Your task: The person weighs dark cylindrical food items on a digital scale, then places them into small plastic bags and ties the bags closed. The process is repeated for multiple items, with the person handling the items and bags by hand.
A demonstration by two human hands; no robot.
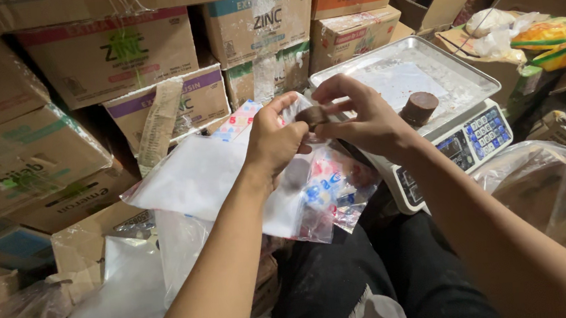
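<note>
My left hand (275, 142) grips the top of a clear plastic bag (196, 177) filled with white powder, with red and blue print on its lower part. My right hand (361, 114) meets it from the right. Between the fingertips of both hands sits a small brown round piece (311, 115), held at the bag's mouth. Another brown round block (419, 107) stands on the steel pan of a digital weighing scale (451, 90) just to the right of my hands.
Stacked cardboard cartons (110, 55) fill the back and left. More bags of white powder (114, 296) lie at lower left. A large clear plastic bag (559, 189) sits at right, and yellow packets (556, 39) at top right. My dark-trousered legs (375, 280) are below.
</note>
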